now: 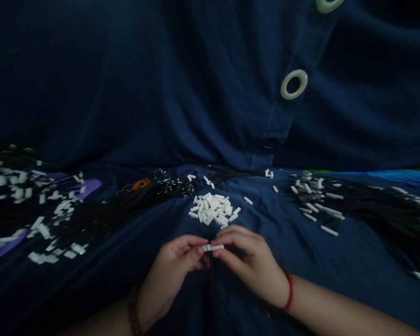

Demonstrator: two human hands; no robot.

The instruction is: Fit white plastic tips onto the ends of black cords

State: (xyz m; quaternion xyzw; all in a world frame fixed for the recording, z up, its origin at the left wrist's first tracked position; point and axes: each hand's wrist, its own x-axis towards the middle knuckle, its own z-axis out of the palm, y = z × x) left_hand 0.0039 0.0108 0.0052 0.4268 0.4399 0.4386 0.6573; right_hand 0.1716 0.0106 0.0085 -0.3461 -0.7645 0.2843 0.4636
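Note:
In front of me, low in the middle of the head view, my left hand pinches the left end of a small white plastic piece between thumb and fingers. My right hand grips its right end, so both hands meet around it. Thin black cords hang down below the fingers; how they join the white piece is hidden. Just beyond the fingertips lies a loose pile of similar white pieces, with one piece lying apart at its right.
Black cords with white ends lie in bundles at the left and right. A cord bundle with shiny tips lies behind the pile, near an orange string. Dark blue cloth covers the surface; a ringed curtain hangs behind.

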